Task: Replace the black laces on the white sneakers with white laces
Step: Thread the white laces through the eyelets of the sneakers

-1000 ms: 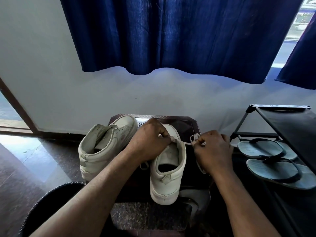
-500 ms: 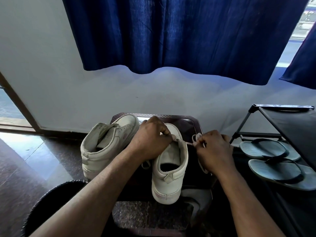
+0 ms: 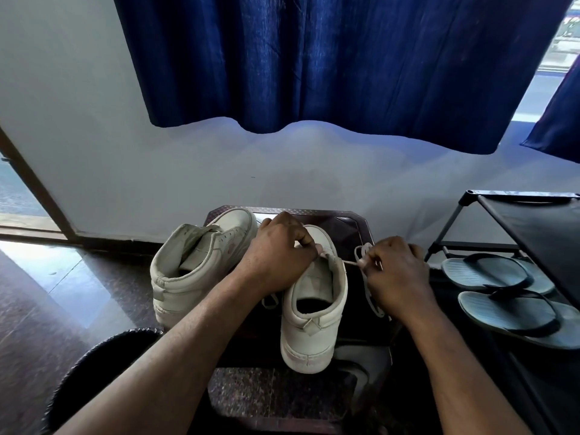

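Dark blue fabric curtain [image 3: 329, 64] at twelve o'clock, over pale wall [image 3: 125, 167]. Black metal-framed shoe rack [image 3: 533, 221] at three o'clock, holding grey rubber flip-flops [image 3: 489, 312]. Black round ribbed bin [image 3: 91, 362] at seven o'clock on dark polished floor [image 3: 47, 293].

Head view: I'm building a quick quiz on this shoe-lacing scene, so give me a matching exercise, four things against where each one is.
Things:
1. white lace
2. right sneaker
3. sandals
4. curtain

Places:
A. hanging across the top of the view
B. under the top shelf of the rack
C. pinched in the right hand
D. gripped at its top edge by the left hand

Pairs: 1-C, 2-D, 3-B, 4-A.
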A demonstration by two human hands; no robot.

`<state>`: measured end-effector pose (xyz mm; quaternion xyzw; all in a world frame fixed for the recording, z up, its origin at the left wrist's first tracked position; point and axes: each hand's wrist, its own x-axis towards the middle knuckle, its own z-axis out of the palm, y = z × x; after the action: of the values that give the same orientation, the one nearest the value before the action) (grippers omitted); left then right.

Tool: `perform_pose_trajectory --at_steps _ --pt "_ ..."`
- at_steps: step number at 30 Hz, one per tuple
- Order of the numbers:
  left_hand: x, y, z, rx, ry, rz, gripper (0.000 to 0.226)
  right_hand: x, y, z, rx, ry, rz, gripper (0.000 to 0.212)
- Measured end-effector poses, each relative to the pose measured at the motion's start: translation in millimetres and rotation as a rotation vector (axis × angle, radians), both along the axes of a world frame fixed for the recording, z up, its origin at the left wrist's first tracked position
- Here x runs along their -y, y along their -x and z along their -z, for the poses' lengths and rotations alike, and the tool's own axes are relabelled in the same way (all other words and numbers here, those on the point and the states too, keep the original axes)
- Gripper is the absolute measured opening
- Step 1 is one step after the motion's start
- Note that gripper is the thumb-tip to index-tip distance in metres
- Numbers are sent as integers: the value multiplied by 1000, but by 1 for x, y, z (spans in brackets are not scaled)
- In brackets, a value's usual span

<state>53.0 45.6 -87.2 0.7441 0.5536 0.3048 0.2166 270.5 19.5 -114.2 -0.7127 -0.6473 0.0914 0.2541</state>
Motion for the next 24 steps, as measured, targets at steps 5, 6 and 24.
perform_pose_trajectory --at_steps 5,6,24 --pt "-2 -3 2 -3 -12 12 25 1 16 -5 -220 -98 -213 11" --pt "-3 -3 3 -6 -11 13 24 1 21 -4 -220 -84 -227 13" --pt "4 -5 -7 49 24 -14 31 4 31 -12 -283 -100 -228 10"
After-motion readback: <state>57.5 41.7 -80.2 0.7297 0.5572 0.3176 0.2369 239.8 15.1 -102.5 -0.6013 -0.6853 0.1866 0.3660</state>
